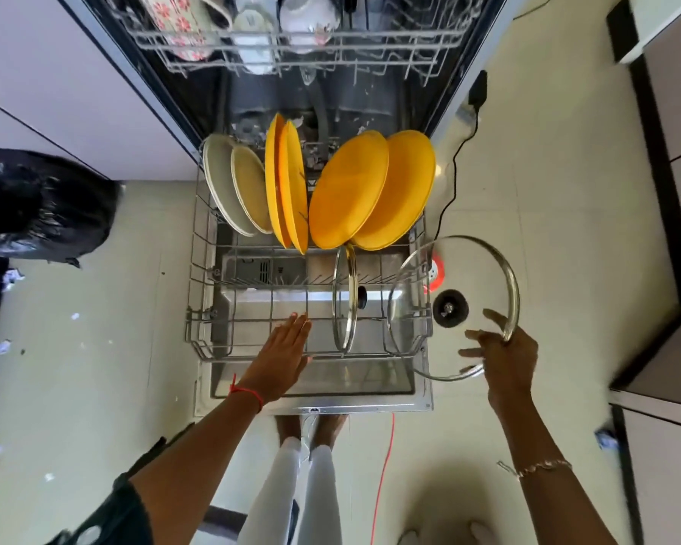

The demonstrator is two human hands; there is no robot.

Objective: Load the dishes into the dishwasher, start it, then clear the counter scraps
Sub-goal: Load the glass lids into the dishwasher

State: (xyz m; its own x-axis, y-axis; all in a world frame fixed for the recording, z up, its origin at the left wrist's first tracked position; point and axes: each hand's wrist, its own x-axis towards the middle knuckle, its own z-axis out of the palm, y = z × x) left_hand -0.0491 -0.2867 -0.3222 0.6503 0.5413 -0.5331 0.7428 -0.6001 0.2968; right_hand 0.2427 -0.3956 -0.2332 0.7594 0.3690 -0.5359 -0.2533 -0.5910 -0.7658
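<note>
The dishwasher's lower rack point(197, 308) is pulled out over the open door. Several yellow plates point(350, 190) and two cream plates point(232, 182) stand on edge at its back. One glass lid point(345, 300) stands upright in the tines near the front. My right hand point(504, 359) grips the rim of a second glass lid point(476, 269) with a black knob, held over the rack's right front corner. My left hand point(284, 352) reaches over the rack's front edge with straight fingers and holds nothing.
The upper rack point(291, 41) holds patterned mugs and bowls. A black bin bag point(36, 202) sits on the floor at left, with paper scraps scattered around. A black cable point(457, 159) and an orange cable point(386, 458) run over the floor at right. Cabinets stand at the far right.
</note>
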